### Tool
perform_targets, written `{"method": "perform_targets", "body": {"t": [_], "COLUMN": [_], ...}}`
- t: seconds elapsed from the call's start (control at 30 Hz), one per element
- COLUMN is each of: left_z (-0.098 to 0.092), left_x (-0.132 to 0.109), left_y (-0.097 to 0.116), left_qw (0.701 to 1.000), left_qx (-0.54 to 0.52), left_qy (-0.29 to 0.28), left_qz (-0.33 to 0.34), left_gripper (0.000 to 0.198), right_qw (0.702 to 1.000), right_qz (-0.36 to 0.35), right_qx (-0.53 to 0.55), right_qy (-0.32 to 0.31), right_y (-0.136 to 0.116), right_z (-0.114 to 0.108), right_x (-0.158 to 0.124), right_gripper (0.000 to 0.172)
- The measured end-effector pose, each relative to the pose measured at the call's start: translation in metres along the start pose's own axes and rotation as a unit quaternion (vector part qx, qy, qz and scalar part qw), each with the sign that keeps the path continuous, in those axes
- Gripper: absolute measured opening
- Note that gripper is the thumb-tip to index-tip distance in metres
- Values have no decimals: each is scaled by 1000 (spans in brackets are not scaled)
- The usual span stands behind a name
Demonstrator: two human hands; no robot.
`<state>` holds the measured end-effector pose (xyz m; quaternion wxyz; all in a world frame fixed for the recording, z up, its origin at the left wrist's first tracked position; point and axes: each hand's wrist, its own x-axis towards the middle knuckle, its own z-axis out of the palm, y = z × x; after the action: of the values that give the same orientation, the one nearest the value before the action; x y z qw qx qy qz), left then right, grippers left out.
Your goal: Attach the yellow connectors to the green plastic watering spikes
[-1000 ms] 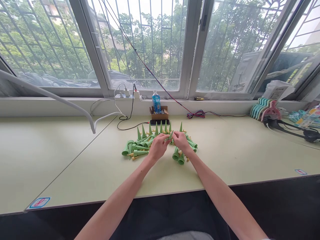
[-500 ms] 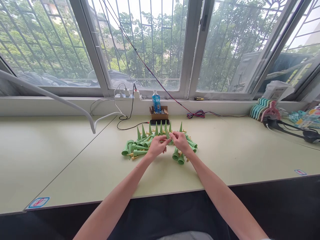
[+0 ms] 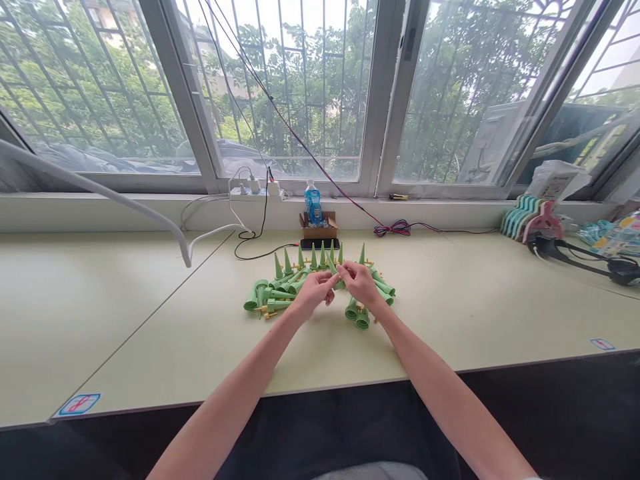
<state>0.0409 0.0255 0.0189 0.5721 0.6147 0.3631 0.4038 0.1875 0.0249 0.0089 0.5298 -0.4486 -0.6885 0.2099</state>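
Between my hands is a green plastic watering spike (image 3: 331, 265), its point up and tilted to the left. The fingers of my left hand (image 3: 317, 291) are closed around its lower part. From the right, my right hand (image 3: 358, 283) pinches at the same spike, and the fingers cover most of its base. Upright green spikes (image 3: 279, 266) with small yellow valves stand in a row behind. More spikes (image 3: 277, 294) lie on their sides left of my hands, and two (image 3: 363, 321) show their open threaded ends below my right wrist.
Behind the spikes are a phone (image 3: 320, 245) and a small cardboard box (image 3: 320, 231) with a blue-labelled bottle (image 3: 313, 203). A white cable arm (image 3: 145, 200) reaches in from the left. Bundled wire (image 3: 393, 228), hangers (image 3: 520, 217) and a black headset strap (image 3: 575, 255) lie right.
The spike in my hands has tilted a little more to the left. My fingers have shifted slightly; the other spikes stay where they were.
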Motion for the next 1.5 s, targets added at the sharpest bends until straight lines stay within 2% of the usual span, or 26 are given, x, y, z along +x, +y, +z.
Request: {"method": "perform_targets", "body": {"t": [0.33,0.77,1.5], "left_z": [3,3,2], "left_x": [5,7,4], "left_y": [-4,-5,-4], "left_qw": [996,996,997], "left_qx": [-9,-44,-28], "left_qy": [79,53,54], "left_qz": [47,51,49], "left_gripper": [34,43,44], "right_qw": [999,997,997], "right_qz": [-24,-52,-48], "right_qx": [-22,-45,-7], "right_qy": [-34,-35,-64], "right_y": [-9,-8,-7], "right_z": [5,8,5], "right_x": [-5,-7,-7], "right_gripper": [34,29,30]}}
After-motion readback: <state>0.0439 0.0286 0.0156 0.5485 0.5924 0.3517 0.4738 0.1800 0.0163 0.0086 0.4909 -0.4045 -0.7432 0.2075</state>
